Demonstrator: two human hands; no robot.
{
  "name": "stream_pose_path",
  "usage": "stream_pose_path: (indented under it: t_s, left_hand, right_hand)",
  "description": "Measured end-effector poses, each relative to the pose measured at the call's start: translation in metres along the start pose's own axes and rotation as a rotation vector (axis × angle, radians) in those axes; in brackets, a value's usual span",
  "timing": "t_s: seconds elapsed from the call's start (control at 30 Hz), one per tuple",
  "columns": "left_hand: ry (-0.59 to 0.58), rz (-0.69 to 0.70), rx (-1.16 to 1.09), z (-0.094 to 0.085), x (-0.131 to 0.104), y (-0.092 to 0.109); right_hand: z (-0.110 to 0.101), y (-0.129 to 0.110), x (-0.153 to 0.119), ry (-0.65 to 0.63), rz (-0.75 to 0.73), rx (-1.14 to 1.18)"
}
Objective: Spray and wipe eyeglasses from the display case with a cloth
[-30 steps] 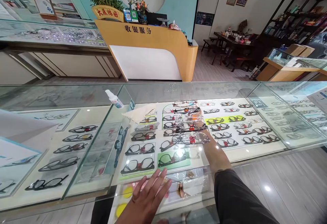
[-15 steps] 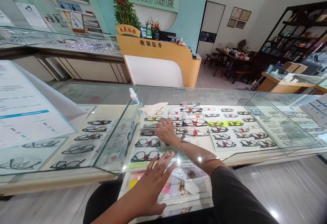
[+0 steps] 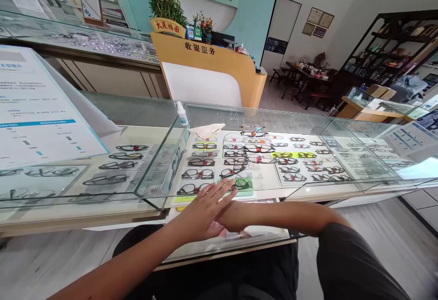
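Note:
My left hand lies over the front edge of the glass display case with its fingers spread, holding nothing. Partly beneath it, my right hand comes in from the right; its fingers are mostly hidden behind the left hand. Just past my fingertips are dark-framed glasses on a green card. Black glasses sit left of my fingers, and several more pairs fill the rows beyond. A beige cloth and a small white spray bottle are at the case's back left.
A large printed sheet stands on the left. Glass panel edges divide the case. Beyond it is a wooden counter with a plant. Another printed stand is at the right.
My right hand has drawn back from the glasses rows toward me, under my left hand. My left hand is slightly further forward and to the left. The camera view has shifted.

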State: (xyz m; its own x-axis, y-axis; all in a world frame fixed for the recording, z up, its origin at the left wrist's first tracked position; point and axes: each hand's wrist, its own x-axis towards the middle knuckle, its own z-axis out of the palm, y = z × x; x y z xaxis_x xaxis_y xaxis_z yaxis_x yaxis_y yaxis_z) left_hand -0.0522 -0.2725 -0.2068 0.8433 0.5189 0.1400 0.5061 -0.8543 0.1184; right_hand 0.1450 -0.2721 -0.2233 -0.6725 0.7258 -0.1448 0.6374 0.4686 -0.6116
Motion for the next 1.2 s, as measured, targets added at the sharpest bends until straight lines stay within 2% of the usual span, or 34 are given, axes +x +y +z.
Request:
stream_pose_path:
  t_s: [0.07,0.1,0.13,0.17,0.2,0.23,0.3,0.37,0.4,0.47,0.6,0.7,0.8,0.9,1.0,1.13,1.2]
  left_hand:
    - [0.019,0.002,0.025,0.005,-0.001,-0.001]
    - [0.026,0.004,0.036,0.009,-0.001,-0.001]
    - [0.035,0.0,0.048,0.012,0.0,0.0]
    - [0.046,-0.013,0.06,0.017,0.0,0.001]
    - [0.064,-0.042,0.075,0.022,0.001,0.002]
    - [0.089,-0.094,0.094,0.027,0.002,0.004]
    - [0.151,-0.24,0.135,0.037,0.002,0.008]
    - [0.201,-0.363,0.157,0.047,0.001,0.01]
    - [0.216,-0.391,0.158,0.05,-0.001,0.01]
    - [0.228,-0.392,0.156,0.055,-0.004,0.008]
    - [0.236,-0.365,0.178,0.06,-0.007,0.001]
    - [0.227,-0.355,0.195,0.062,-0.007,-0.003]
    - [0.226,-0.361,0.207,0.066,-0.007,-0.004]
    - [0.238,-0.365,0.212,0.071,-0.006,-0.005]
    - [0.263,-0.367,0.206,0.075,-0.005,-0.004]
    - [0.274,-0.38,0.185,0.078,-0.003,-0.001]
    - [0.265,-0.389,0.174,0.079,-0.002,0.001]
  right_hand:
    - [-0.024,-0.007,-0.027,-0.194,0.013,-0.029]
    - [-0.043,-0.009,-0.039,-0.271,0.017,-0.039]
    - [-0.067,-0.011,-0.048,-0.37,0.016,-0.05]
    - [-0.095,-0.012,-0.056,-0.533,0.004,-0.076]
    - [-0.123,-0.01,-0.062,-0.51,0.012,-0.079]
    - [-0.152,-0.007,-0.064,-0.397,0.042,-0.078]
    - [-0.2,0.008,-0.059,-0.03,0.157,-0.176]
    - [-0.232,0.031,-0.043,0.286,0.334,-0.414]
    - [-0.241,0.045,-0.032,0.334,0.374,-0.462]
    - [-0.25,0.071,-0.008,0.352,0.419,-0.505]
    - [-0.25,0.11,0.031,0.309,0.449,-0.543]
    - [-0.248,0.122,0.047,0.272,0.468,-0.553]
    - [-0.247,0.124,0.055,0.26,0.483,-0.553]
    - [-0.248,0.116,0.055,0.28,0.482,-0.539]
    - [-0.252,0.097,0.042,0.33,0.46,-0.515]
    - [-0.252,0.046,-0.01,0.35,0.323,-0.423]
    - [-0.248,0.013,-0.044,0.243,0.204,-0.117]
